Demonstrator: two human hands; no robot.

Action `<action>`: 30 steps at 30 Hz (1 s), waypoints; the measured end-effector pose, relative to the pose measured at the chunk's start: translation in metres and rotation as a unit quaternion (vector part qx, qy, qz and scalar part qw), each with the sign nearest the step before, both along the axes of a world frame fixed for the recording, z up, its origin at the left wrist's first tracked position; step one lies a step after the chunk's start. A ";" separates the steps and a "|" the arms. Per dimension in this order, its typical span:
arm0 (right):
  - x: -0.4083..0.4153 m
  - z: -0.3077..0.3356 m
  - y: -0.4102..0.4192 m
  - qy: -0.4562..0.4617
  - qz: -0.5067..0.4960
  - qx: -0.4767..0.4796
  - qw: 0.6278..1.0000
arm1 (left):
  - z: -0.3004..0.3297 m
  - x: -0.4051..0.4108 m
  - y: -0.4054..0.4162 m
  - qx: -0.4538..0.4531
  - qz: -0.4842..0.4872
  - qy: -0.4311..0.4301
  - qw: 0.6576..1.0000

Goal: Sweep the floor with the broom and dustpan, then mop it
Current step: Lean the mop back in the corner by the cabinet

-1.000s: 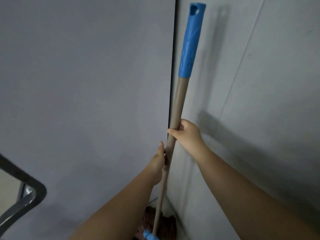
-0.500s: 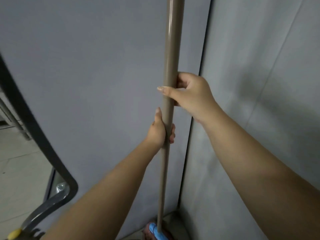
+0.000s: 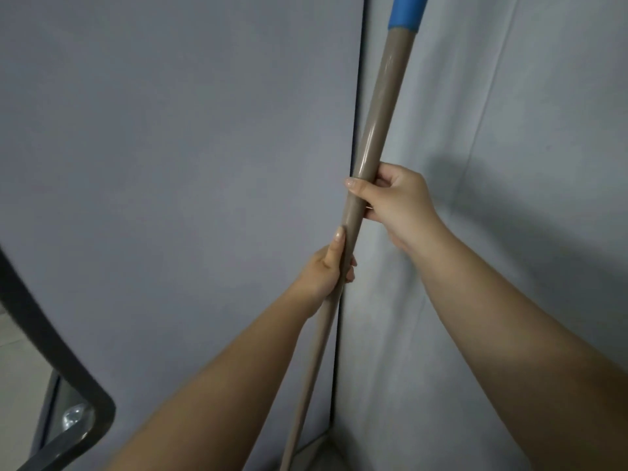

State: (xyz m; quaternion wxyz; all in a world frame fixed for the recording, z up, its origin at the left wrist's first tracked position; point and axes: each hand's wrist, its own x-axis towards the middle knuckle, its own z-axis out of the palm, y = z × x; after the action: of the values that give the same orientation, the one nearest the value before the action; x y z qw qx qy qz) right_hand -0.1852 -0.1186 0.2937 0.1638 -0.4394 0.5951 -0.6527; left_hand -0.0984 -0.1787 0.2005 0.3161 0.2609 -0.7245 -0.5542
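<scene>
Smooth round pole in both hands

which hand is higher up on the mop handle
The right hand is higher on the tan mop handle, closer to the blue grip, thumb wrapped across the front. The left hand holds just below it, thumb pointing up along the handle.

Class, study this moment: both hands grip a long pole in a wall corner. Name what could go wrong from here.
1. The pole stands close to the corner walls; swinging it could knock its blue top against them.
2. The left hand and right hand sit close together, so leverage may be poor.
3. A dark chair frame nearby could snag the pole.
</scene>
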 end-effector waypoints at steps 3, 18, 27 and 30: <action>-0.014 -0.016 -0.002 0.021 -0.033 0.015 0.999 | -0.019 -0.017 0.002 0.006 0.013 -0.007 1.000; -0.051 -0.173 -0.011 0.040 -0.096 0.253 0.962 | -0.111 -0.016 0.015 0.243 -0.048 -0.153 0.957; -0.061 -0.170 -0.006 0.009 -0.124 0.334 0.934 | -0.099 -0.019 0.010 0.258 -0.013 -0.122 0.958; -0.057 -0.169 0.002 -0.001 -0.133 0.375 0.917 | -0.095 -0.017 0.010 0.266 -0.002 -0.115 0.957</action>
State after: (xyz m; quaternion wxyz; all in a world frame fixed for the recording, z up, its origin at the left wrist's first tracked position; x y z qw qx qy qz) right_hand -0.2424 -0.1167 0.1249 0.2291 -0.2615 0.8489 -0.3981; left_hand -0.1158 -0.1687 0.1060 0.1484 0.3962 -0.5832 -0.6934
